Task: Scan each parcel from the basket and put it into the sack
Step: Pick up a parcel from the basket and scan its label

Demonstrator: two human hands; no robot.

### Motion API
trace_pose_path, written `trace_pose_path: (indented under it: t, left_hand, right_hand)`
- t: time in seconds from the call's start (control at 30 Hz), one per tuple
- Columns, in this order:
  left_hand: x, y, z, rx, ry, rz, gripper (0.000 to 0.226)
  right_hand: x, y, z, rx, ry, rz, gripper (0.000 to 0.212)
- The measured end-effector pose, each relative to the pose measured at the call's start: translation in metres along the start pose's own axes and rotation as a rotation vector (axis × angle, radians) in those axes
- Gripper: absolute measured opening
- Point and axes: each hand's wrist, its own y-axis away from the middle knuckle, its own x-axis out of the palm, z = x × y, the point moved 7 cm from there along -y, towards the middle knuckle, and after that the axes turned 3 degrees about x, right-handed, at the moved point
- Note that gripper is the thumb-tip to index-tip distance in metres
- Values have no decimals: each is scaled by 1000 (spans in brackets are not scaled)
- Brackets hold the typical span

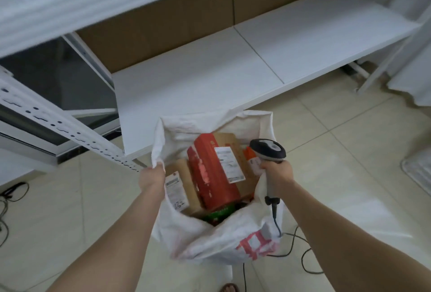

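At lower centre the left hand gripped the rim of the sack and the right hand clutched the scanner, with parcels already inside, so bagging looked done and another parcel needed fetching.

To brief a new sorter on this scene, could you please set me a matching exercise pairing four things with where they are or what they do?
1 left hand
2 right hand
3 red parcel
4 scanner cable

A trails down to the floor tiles
B grips the scanner
C stands inside the sack
D grips the sack's rim

Pairs: 1-D, 2-B, 3-C, 4-A
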Motion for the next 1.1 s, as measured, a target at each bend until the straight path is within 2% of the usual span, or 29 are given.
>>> trace_pose_path:
  t: [0.1, 0.17, 0.23, 0.33, 0.5, 0.63, 0.8, 0.97, 1.1]
  left_hand:
    - [-56, 26, -56, 111, 98, -124, 32]
    - [-79, 42, -85, 167, 183, -142, 24]
    - [-89, 60, -94, 168, 210, -110, 23]
    - [-105, 74, -98, 169, 201, -48, 28]
    - [-147, 61, -139, 227, 351, -172, 26]
    - [-129, 59, -105, 137, 217, -112, 27]
    - [-127, 27, -66, -54, 116, -83, 37]
    - [-113, 20, -83, 77, -35, -20, 41]
    - [-107, 50, -93, 47, -102, -4, 48]
  right_hand:
    - [-25, 52, 56, -73, -57, -19, 17]
    - [-36, 86, 88, -128, -98, -34, 18]
    - [-40, 110, 98, -147, -53, -45, 13]
    - [-42, 134, 96, -82, 7, -43, 9]
    - [-46, 150, 124, -124, -94, -166, 16]
    - [-25, 145, 101, -55, 25, -133, 8]
    - [-15, 135, 85, -31, 189, -129, 13]
    - [-6, 128, 76, 31, 215, -105, 39]
    - [-6, 130, 75, 46, 214, -125, 30]
